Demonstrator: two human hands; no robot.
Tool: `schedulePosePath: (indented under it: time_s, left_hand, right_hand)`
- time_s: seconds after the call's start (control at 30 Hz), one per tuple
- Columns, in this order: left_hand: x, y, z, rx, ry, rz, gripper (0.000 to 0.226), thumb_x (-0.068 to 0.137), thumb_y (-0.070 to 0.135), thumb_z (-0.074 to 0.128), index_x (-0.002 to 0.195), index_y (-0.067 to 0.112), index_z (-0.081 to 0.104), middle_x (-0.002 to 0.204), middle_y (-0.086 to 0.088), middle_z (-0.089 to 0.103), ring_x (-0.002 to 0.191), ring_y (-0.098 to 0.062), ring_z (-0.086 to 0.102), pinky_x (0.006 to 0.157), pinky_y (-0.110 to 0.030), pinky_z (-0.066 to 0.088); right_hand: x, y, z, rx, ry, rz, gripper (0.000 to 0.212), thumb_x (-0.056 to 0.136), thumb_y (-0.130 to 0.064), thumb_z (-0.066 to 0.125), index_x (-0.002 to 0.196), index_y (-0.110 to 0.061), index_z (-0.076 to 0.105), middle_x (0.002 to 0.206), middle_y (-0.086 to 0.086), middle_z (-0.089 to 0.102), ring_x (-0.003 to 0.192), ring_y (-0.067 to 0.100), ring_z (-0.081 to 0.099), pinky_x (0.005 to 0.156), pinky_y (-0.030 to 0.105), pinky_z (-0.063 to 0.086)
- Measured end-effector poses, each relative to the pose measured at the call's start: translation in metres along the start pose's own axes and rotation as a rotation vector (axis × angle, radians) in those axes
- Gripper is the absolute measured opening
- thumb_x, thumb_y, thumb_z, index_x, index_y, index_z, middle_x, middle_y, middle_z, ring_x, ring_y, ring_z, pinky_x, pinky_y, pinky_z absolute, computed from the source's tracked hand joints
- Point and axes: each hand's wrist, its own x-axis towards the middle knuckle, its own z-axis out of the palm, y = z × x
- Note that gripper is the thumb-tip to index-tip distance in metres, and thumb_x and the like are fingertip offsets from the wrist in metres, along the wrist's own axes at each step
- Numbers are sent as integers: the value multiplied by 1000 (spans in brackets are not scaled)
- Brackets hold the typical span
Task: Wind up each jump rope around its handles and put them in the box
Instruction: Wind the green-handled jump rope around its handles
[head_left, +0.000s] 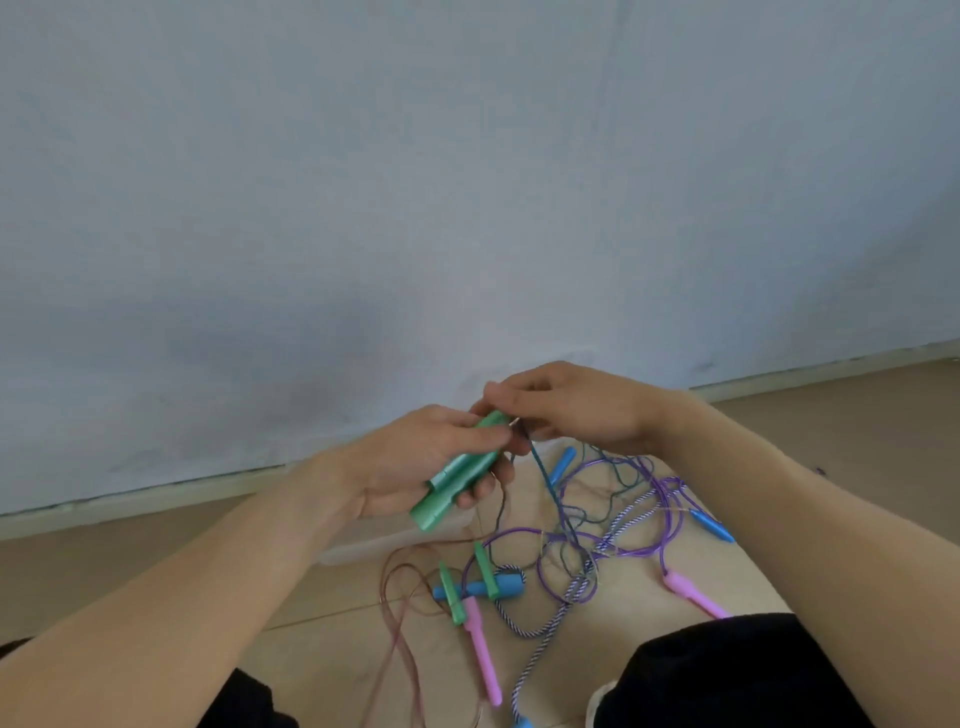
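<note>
A reddish rope lay looped on the floor at the left. The left hand had its grip clamped on a pair of green handles held together above a clear box. The right hand pinched the teal rope beside the handles' upper end. Below lay a tangle of purple rope with pink handles and blue handles.
</note>
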Motion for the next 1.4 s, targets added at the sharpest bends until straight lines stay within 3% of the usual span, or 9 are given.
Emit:
schedulePosePath:
  time_s: [0.13, 0.23, 0.4, 0.53, 0.63, 0.83, 1.0, 1.27, 1.4]
  left_hand:
    - [-5, 3, -4, -13, -94, -51, 32, 96, 23, 57, 111, -4, 66, 84, -11, 62, 66, -17, 56, 57, -25, 46]
    - [-8, -1, -6, 51, -136, -130, 46, 97, 30, 56, 123, -8, 60, 82, -10, 64, 63, -18, 57, 56, -26, 48]
    - [-13, -6, -12, 102, -270, -210, 51, 101, 40, 48, 123, -5, 57, 91, -18, 67, 78, -31, 67, 74, -37, 58]
    - [-14, -9, -10, 96, -265, -201, 38, 102, 35, 48, 112, 1, 62, 87, -12, 66, 67, -21, 66, 57, -25, 53]
    - [-13, -11, -12, 70, -281, -179, 31, 102, 27, 50, 113, 1, 63, 89, -10, 66, 71, -16, 65, 59, -22, 52]
    - [-10, -11, -16, 119, -262, -106, 22, 100, 24, 55, 103, 5, 65, 88, -8, 67, 70, -14, 64, 56, -20, 49]
    - [-13, -5, -6, -123, -221, -19, 22, 100, 30, 50, 97, 9, 53, 69, -2, 48, 47, -9, 40, 42, -19, 25]
    - [-16, 1, -4, -207, -177, 68, 32, 97, 44, 52, 96, 12, 52, 62, 3, 35, 45, -8, 22, 42, -19, 23]
    - [-28, 19, -22, -373, -243, 174, 27, 94, 42, 53, 89, 17, 61, 57, 9, 38, 40, -3, 28, 39, -17, 23]
  right_hand:
    - [0, 1, 4, -97, -22, 8, 51, 97, -53, 49, 79, -7, 66, 63, 5, 59, 59, 14, 51, 67, 33, 50]
    - [-2, 2, 2, -135, -7, 61, 47, 93, -49, 58, 79, -4, 63, 52, -4, 41, 47, 9, 35, 50, 24, 39]
    - [-4, 0, -10, -93, 60, -10, 33, 81, -44, 75, 83, -11, 72, 71, 10, 47, 61, 16, 38, 57, 28, 37]
    - [-5, 4, -15, -76, -2, -20, 36, 69, -47, 78, 85, -15, 76, 74, 11, 54, 66, 18, 40, 60, 28, 36]
    - [-3, 5, -13, -76, -37, -26, 27, 76, -40, 76, 89, -16, 77, 73, 4, 58, 65, 15, 40, 59, 25, 34]
    - [-1, 7, -7, -92, -64, -35, 38, 77, -49, 71, 85, -12, 75, 67, 6, 51, 60, 13, 38, 56, 24, 31]
    - [4, 5, 4, 115, 161, -34, 47, 91, -43, 64, 65, -5, 55, 52, 3, 35, 50, 16, 28, 48, 23, 29]
    - [11, -3, 21, 498, 284, -82, 55, 99, -50, 45, 62, -15, 25, 54, 1, 19, 53, 19, 14, 50, 28, 19]
    - [10, -9, 26, 647, 431, -210, 50, 103, -36, 41, 62, -11, 54, 47, -3, 24, 45, 15, 17, 48, 28, 15]
